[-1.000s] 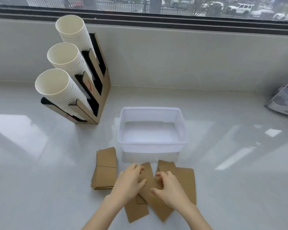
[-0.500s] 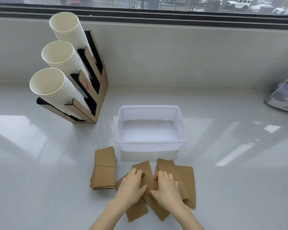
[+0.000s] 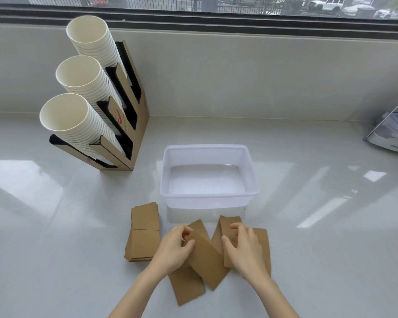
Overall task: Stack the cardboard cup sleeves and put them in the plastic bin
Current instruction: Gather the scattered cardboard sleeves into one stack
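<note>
Both hands — left hand [image 3: 174,246] pinching one loose sleeve [image 3: 205,255], right hand [image 3: 244,247] curled on another [image 3: 228,222] — gathering to stack near bin [image 3: 208,196].

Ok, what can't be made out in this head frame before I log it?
- How many loose sleeves lie overlapped: both hands cover them.
- Left hand grip: fingers curl over a sleeve edge, contact hidden.
- Neat stack count: edges too thin.
- Object at right: cut off by the frame.

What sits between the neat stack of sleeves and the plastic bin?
Nothing. In the head view, only bare counter separates the neat stack from the plastic bin.
</note>
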A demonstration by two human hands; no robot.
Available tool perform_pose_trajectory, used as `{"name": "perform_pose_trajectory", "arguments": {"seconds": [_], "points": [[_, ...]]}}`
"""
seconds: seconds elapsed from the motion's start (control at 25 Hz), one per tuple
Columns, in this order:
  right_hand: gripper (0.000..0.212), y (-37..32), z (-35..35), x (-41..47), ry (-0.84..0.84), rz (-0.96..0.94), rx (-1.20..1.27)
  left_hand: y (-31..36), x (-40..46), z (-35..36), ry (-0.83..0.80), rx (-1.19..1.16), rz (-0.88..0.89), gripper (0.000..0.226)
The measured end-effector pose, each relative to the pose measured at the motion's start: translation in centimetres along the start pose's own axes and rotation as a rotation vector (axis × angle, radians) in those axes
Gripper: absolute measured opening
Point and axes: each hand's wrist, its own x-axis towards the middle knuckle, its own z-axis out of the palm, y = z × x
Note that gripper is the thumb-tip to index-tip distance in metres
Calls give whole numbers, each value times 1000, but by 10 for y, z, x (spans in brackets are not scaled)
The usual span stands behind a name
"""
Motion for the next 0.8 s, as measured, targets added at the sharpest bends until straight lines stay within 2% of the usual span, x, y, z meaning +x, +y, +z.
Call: {"name": "perform_pose_trajectory", "arguments": {"seconds": [0.12,0.2,0.36,0.48,0.64,0.8], "points": [[70,5,-1,1,-9,130,-253,1,-1,-6,18,-46,1,14],[80,4,2,0,-31,180,-319,3,-2,-9,21,-74,0,9],[69,1,6,1,-16,176,-364,2,-5,-10,17,-113,-21,6],[68,2,3,2,-30,135,-242,2,-6,-10,27,-152,-41,5],[71,-3,-7,-2,-79,-83,29,0,-6,-14,41,-240,-73,6],[69,-15,-7,-11,-155,-287,5,4,-9,-19,75,-380,-86,10]]}}
